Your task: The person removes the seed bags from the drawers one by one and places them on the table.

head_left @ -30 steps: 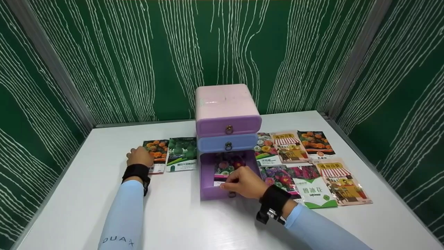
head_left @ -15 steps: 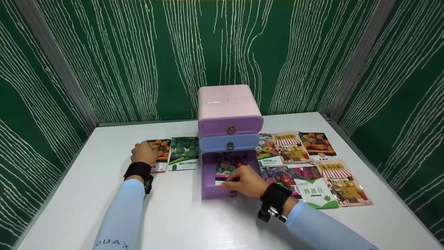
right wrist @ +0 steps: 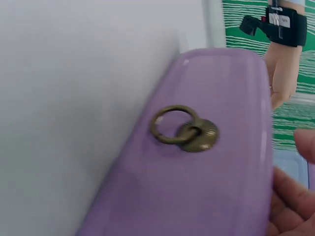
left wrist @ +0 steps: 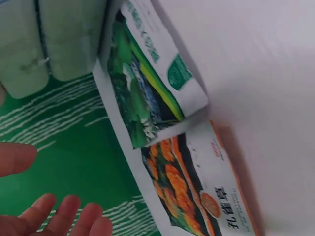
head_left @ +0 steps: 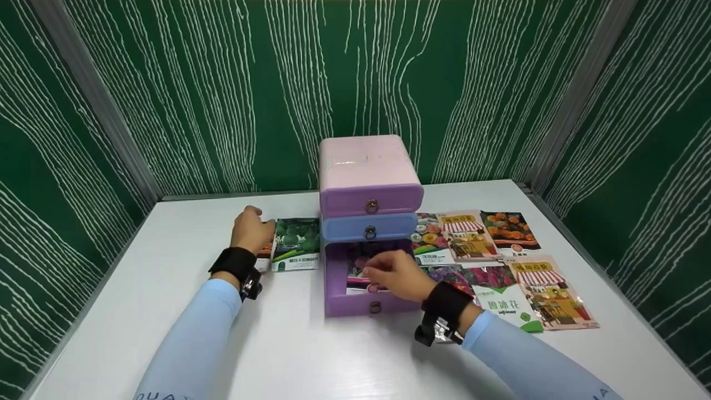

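Note:
A toy-like chest of drawers [head_left: 364, 161] with a pink top stands in the middle. Its bottom purple drawer [head_left: 339, 305] is pulled out, with a flower seed packet [head_left: 355, 283] lying inside. My right hand [head_left: 402, 275] is over that drawer, thumb and fingers apart; in the right wrist view they show behind the drawer front with its brass ring [right wrist: 172, 125]. To the left, my left hand [head_left: 253, 230] hovers over the orange-flower seed packet [left wrist: 179, 191], fingers spread and holding nothing. Beside it lies a green vegetable seed packet [head_left: 297, 244].
Right of the chest lie several seed packets, among them a striped-awning packet [head_left: 555, 289], a white-and-green packet [head_left: 502, 303] and another orange-flower packet [head_left: 508, 230]. The blue middle drawer [head_left: 339, 229] is pushed in. Green panels [head_left: 211, 100] stand behind the white table [head_left: 300, 355].
My left hand has risen from the left edge of the orange-flower packet and moved right and away from me, over it. My right hand has lifted slightly from the drawer's front rim, farther in.

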Motion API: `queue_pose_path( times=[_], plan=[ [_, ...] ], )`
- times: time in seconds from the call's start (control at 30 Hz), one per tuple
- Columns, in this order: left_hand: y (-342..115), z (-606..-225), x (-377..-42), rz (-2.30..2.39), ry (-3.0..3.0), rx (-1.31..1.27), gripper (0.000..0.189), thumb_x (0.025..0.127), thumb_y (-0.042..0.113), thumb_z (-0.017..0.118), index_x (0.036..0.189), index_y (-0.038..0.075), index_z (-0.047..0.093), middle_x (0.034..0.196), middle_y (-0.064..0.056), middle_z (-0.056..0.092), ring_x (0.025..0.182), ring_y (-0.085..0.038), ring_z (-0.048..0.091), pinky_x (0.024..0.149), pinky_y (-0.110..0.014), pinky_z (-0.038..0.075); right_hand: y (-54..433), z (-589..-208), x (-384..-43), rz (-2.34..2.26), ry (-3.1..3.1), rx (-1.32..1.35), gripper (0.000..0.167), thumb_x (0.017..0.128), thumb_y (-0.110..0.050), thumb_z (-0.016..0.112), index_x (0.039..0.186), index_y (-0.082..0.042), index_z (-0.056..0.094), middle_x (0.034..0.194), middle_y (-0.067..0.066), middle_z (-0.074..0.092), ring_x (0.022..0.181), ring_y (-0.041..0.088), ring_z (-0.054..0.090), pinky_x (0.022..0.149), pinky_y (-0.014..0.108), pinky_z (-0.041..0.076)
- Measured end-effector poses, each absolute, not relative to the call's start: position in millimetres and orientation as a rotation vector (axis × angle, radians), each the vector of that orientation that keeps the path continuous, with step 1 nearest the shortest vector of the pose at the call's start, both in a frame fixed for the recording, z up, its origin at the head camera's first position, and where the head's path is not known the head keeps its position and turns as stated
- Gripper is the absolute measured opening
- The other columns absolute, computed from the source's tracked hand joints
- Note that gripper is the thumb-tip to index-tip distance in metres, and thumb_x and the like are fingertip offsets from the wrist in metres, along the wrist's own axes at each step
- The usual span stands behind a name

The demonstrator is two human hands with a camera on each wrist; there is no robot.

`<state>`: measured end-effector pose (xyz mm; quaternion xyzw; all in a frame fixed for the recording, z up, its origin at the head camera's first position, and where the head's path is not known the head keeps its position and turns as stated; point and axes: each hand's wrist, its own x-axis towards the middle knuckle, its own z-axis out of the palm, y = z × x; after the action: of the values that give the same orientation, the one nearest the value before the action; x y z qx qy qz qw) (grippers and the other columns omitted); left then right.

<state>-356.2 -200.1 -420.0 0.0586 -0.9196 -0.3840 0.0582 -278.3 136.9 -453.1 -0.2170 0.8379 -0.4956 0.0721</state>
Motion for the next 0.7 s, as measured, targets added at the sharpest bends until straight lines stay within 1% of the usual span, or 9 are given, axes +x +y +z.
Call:
queue_pose_path(
  times=[0.1,0.17,0.3,0.4,0.5,0.53,0.6,0.67,0.7],
  plan=[
    [-189.3,-410.0,-351.5,-1.169,-2.787,0.166,0.05,0.111,0.025,0.056,0.148,-0.007,0.052,0.135,-0.03,0.066,0.112,-0.042,0.069,0.097,-0.053,0.055,140.4,-448.0,-284.1,-1.558,2.502,-0.57,0.03,0.107,-0.011,0.066,0.123,0.015,0.071,0.106,0.03,0.076,0.084,0.021,0.074,0.083,0.045,0.066],
    [-181.6,-403.7,-347.4,-1.168,-2.793,0.158,0.042,0.11,0.026,0.057,0.138,-0.005,0.061,0.125,-0.026,0.07,0.102,-0.037,0.069,0.09,-0.049,0.056,142.9,-444.7,-288.0,-1.588,2.505,-0.493,0.032,0.108,-0.01,0.064,0.126,0.016,0.068,0.109,0.03,0.075,0.086,0.018,0.073,0.087,0.048,0.066],
    [-165.0,-392.7,-340.6,-1.168,-2.811,0.139,0.027,0.108,0.027,0.059,0.103,0.003,0.07,0.093,-0.013,0.07,0.08,-0.025,0.061,0.073,-0.039,0.049,147.2,-437.5,-293.6,-1.668,2.449,-0.269,0.036,0.11,-0.01,0.061,0.135,0.016,0.063,0.119,0.028,0.072,0.093,0.021,0.072,0.087,0.04,0.066],
    [-153.2,-387.1,-337.7,-1.19,-2.858,0.111,0.031,0.107,0.026,0.059,0.078,0.012,0.061,0.07,-0.001,0.055,0.064,-0.018,0.049,0.061,-0.034,0.039,151.0,-433.1,-296.1,-1.664,2.424,-0.166,0.039,0.111,-0.011,0.057,0.14,0.015,0.059,0.128,0.029,0.069,0.102,0.027,0.072,0.09,0.04,0.065],
    [-143.1,-384.7,-335.6,-1.226,-2.904,0.063,0.042,0.105,0.021,0.057,0.064,0.018,0.046,0.057,0.005,0.039,0.052,-0.014,0.035,0.054,-0.031,0.029,155.5,-429.9,-297.7,-1.568,2.474,-0.164,0.042,0.112,-0.014,0.055,0.142,0.015,0.058,0.124,0.026,0.069,0.103,0.028,0.07,0.09,0.041,0.064],
    [-139.9,-384.5,-334.7,-1.241,-2.916,0.043,0.045,0.104,0.019,0.056,0.062,0.019,0.041,0.055,0.005,0.034,0.05,-0.013,0.03,0.052,-0.031,0.026,157.0,-429.1,-298.1,-1.525,2.498,-0.179,0.04,0.112,-0.014,0.055,0.139,0.014,0.06,0.115,0.023,0.07,0.099,0.026,0.069,0.087,0.039,0.062],
    [-133.8,-385.4,-332.4,-1.264,-2.929,-0.001,0.048,0.102,0.014,0.053,0.058,0.021,0.036,0.053,0.006,0.028,0.048,-0.012,0.024,0.051,-0.03,0.021,159.9,-428.8,-299.5,-1.447,2.525,-0.228,0.028,0.111,-0.014,0.054,0.118,0.01,0.066,0.091,0.011,0.065,0.081,0.019,0.062,0.074,0.033,0.055],
    [-126.9,-387.0,-329.1,-1.284,-2.937,-0.048,0.048,0.1,0.012,0.053,0.056,0.021,0.034,0.051,0.007,0.029,0.045,-0.011,0.027,0.049,-0.028,0.022,161.9,-429.8,-301.1,-1.397,2.533,-0.281,0.022,0.109,-0.011,0.054,0.093,0.001,0.063,0.074,0.0,0.051,0.066,0.013,0.048,0.064,0.029,0.042],
    [-122.9,-388.0,-327.1,-1.294,-2.945,-0.071,0.047,0.098,0.011,0.052,0.055,0.021,0.035,0.051,0.007,0.03,0.044,-0.01,0.029,0.048,-0.027,0.024,162.6,-430.6,-301.9,-1.384,2.526,-0.304,0.025,0.108,-0.009,0.053,0.084,-0.005,0.057,0.068,-0.003,0.044,0.061,0.011,0.041,0.062,0.029,0.035]
  ],
)
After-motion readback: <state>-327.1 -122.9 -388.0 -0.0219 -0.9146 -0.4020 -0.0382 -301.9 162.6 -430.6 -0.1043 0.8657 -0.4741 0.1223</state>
